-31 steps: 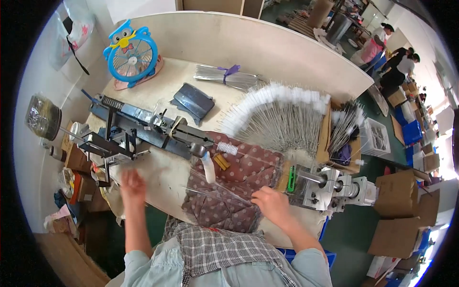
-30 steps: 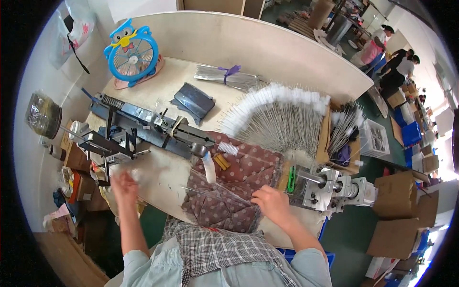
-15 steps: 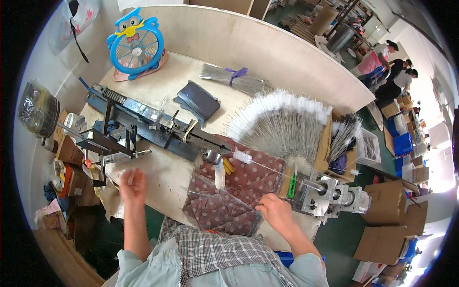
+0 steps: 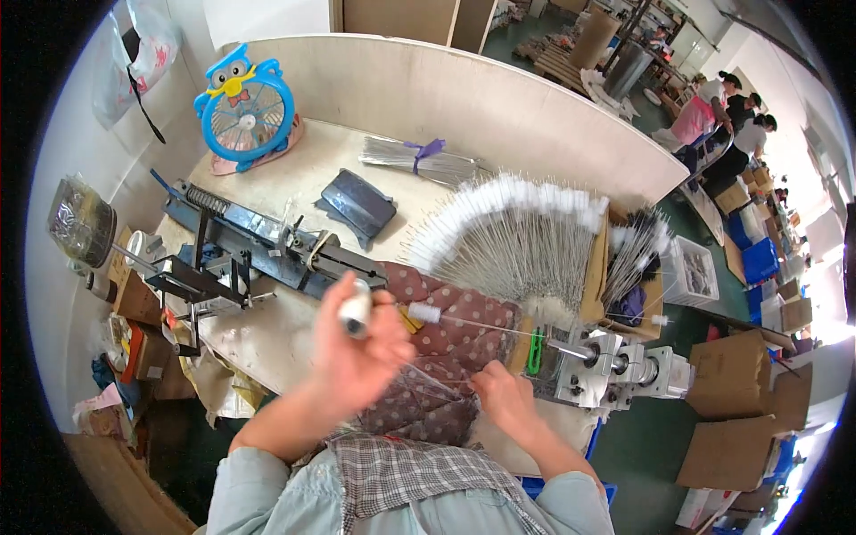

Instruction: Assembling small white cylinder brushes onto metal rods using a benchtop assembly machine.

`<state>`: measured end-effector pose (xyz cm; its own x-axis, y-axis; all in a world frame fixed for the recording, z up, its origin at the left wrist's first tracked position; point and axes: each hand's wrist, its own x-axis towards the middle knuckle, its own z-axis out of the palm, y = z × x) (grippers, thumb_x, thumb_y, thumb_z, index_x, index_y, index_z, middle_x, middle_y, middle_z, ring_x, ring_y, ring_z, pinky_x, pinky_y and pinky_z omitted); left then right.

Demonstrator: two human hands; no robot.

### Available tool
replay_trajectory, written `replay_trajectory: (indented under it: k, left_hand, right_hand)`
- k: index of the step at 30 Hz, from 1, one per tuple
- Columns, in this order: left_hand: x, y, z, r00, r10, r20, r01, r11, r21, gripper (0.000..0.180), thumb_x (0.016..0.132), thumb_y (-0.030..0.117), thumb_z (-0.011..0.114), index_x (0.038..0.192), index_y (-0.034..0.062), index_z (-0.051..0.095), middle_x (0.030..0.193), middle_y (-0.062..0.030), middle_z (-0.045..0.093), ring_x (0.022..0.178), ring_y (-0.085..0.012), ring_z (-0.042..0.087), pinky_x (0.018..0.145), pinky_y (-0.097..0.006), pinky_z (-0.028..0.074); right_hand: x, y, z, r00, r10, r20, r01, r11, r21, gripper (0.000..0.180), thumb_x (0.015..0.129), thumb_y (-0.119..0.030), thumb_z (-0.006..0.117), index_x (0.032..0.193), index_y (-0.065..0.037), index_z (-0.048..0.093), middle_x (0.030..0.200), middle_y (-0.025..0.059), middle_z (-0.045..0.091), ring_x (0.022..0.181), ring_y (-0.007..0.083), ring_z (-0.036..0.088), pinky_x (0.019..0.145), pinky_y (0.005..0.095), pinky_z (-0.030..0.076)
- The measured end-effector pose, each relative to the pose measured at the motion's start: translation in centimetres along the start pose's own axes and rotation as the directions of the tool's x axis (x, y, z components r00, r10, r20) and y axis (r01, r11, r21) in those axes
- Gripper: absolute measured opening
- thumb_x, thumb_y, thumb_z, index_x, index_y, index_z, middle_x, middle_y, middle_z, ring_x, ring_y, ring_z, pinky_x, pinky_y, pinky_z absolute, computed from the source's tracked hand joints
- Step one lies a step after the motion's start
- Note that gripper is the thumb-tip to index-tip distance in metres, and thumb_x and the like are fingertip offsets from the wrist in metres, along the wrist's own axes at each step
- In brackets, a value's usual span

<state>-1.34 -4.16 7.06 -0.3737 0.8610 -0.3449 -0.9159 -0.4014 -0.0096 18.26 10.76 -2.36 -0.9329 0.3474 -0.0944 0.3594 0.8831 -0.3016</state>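
Observation:
My left hand [image 4: 370,343] is closed round a white-wrapped handle [image 4: 355,314] at the right end of a long metal fixture [image 4: 267,236]. Just right of it, a small white-bristled wire brush [image 4: 424,312] stretches on its thin stem toward the spindle [image 4: 575,350] of a machine head. Lower down, my right hand [image 4: 504,394] pinches thin wire [image 4: 437,382] over the brown dotted cloth [image 4: 446,415]; its far end is hard to make out. Yellow-handled pliers [image 4: 410,319] lie partly hidden behind my left hand.
A fan of finished-looking white wire brushes [image 4: 526,232] spreads across the back of the table, beside a cardboard box [image 4: 596,276]. A tied wire bundle [image 4: 419,160], a dark case [image 4: 358,203] and a blue fan [image 4: 248,111] stand farther back. A green clip [image 4: 535,352] sits by the spindle.
My left hand has moved up and right from the table's front and closed on the white handle. The right hand stays nearly in place with the wire.

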Motion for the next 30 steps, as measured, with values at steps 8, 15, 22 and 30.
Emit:
replay_trajectory:
  k: [8,15,22,30]
  left_hand:
    - [-3.6,2.6,-4.3,0.994,-0.051,-0.1,0.099,0.824,0.558,0.041,0.095,0.037,0.044,0.092,-0.0012,0.059,0.07,-0.0081,0.061,0.054,-0.0167,0.053,0.061,-0.035,0.048]
    - [-2.7,1.8,-2.0,0.775,-0.624,0.103,0.189,0.384,0.904,0.023,0.095,0.013,0.052,0.105,-0.0069,0.059,0.09,-0.0142,0.066,0.08,-0.0167,0.063,0.071,-0.029,0.052]
    - [5.3,-5.8,-1.5,0.766,-0.239,0.596,-0.632,-0.446,0.633,0.019,0.087,0.015,0.059,0.1,0.0017,0.061,0.083,-0.0128,0.06,0.067,-0.0255,0.063,0.058,-0.035,0.05]
    - [13.7,-9.4,-4.2,0.641,-0.271,0.718,-0.539,-0.825,0.17,0.007,0.074,0.014,0.06,0.078,0.0089,0.059,0.075,-0.006,0.056,0.063,-0.0253,0.06,0.053,-0.037,0.048]
  right_hand:
    - [0.5,-0.9,-2.7,0.969,-0.033,0.247,0.044,0.998,-0.038,0.01,0.08,-0.009,0.058,0.087,-0.003,0.056,0.085,0.017,0.058,0.075,0.0348,0.063,0.063,0.0438,0.052]
    - [-1.8,0.2,-12.5,0.993,0.111,0.028,-0.101,0.964,-0.245,0.017,0.074,0.0,0.057,0.091,-0.002,0.058,0.085,0.0158,0.058,0.079,0.0356,0.061,0.066,0.0423,0.05]
    - [0.2,4.0,-14.7,0.906,0.22,-0.361,-0.127,0.956,0.264,0.025,0.084,0.001,0.054,0.108,-0.002,0.062,0.079,0.0146,0.063,0.06,0.025,0.063,0.056,0.0322,0.049]
    - [4.7,5.6,-9.7,0.886,0.187,-0.425,-0.087,0.966,0.243,0.023,0.084,-0.017,0.061,0.107,-0.016,0.066,0.082,0.0139,0.065,0.064,0.0287,0.062,0.06,0.0376,0.049]
